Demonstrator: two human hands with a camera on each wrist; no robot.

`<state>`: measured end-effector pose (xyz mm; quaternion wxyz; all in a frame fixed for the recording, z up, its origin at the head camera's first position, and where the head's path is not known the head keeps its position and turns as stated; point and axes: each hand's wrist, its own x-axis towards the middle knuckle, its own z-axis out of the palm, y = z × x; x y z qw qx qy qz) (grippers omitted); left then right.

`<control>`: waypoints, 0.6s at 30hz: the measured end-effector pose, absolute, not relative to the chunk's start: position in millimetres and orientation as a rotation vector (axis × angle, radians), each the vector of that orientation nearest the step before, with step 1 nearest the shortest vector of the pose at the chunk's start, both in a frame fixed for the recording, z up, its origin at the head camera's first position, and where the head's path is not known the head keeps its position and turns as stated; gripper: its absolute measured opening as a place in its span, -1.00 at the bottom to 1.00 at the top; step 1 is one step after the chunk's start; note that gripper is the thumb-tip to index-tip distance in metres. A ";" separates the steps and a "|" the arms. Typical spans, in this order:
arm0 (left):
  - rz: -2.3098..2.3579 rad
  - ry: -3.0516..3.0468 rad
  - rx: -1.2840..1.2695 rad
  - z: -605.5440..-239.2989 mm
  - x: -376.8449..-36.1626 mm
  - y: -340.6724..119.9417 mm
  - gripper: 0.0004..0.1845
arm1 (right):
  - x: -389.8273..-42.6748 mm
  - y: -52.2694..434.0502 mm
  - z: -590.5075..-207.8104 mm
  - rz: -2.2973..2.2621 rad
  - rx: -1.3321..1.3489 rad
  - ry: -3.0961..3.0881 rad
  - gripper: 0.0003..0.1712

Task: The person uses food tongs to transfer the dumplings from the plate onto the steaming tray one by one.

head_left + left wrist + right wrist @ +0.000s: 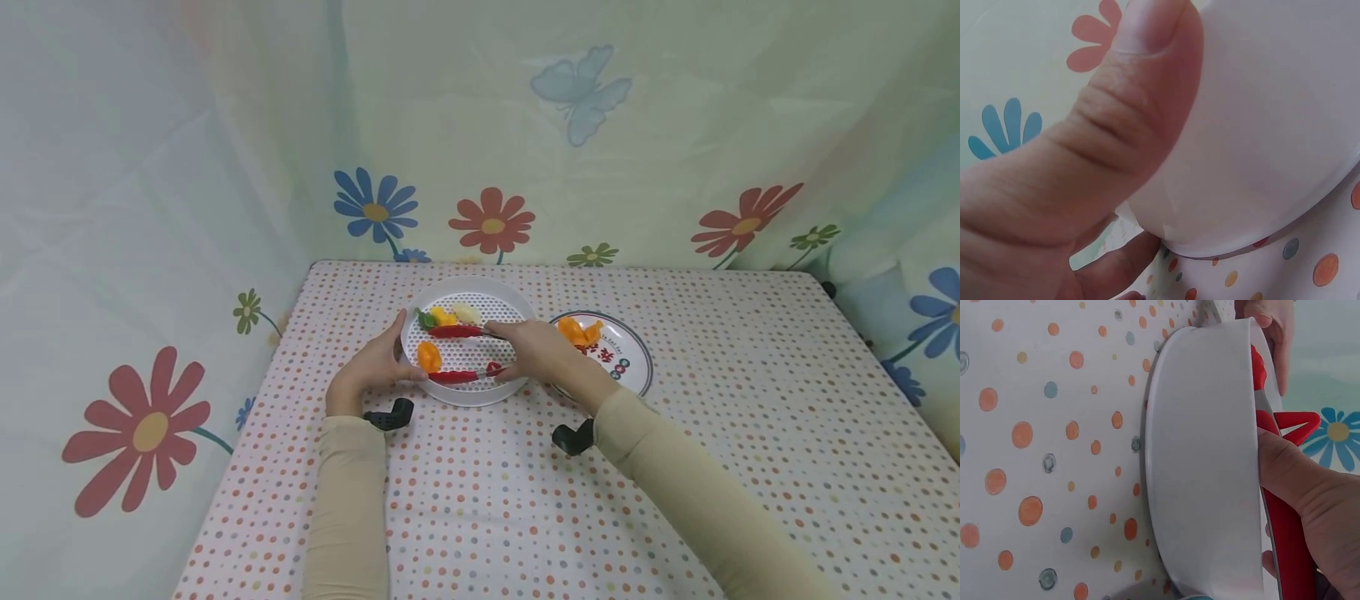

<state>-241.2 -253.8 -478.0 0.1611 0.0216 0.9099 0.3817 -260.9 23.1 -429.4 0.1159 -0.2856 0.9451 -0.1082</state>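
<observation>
Gripping red tongs (1288, 540) in the right hand (1316, 506), pressing against the white basket's rim (1210, 469) on dotted tablecloth (1041, 444).

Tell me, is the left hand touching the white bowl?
Touching. The left wrist view shows the left hand with its thumb pressed flat against the outer wall of the white bowl; the head view agrees.

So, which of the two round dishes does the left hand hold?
The left hand holds the white perforated tray with the red tongs over it, not the printed plate at its right, which carries orange pieces.
</observation>
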 end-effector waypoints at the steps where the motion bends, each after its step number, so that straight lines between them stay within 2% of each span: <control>1: 1.095 2.593 0.060 -477.3 -241.6 -252.4 0.40 | -260.5 26.1 -428.1 -0.320 -0.826 2.774 0.00; 8: 1.121 2.575 0.081 -473.2 -241.8 -246.1 0.41 | -254.8 56.6 -413.6 -0.333 -0.837 2.856 0.05; 13: 1.133 2.570 0.082 -474.5 -239.2 -245.9 0.39 | -235.6 94.3 -409.2 -0.398 -0.823 3.013 0.05; 18: 1.121 2.572 0.081 -476.3 -235.3 -248.7 0.38 | -207.0 133.9 -417.6 -0.452 -0.503 3.147 0.10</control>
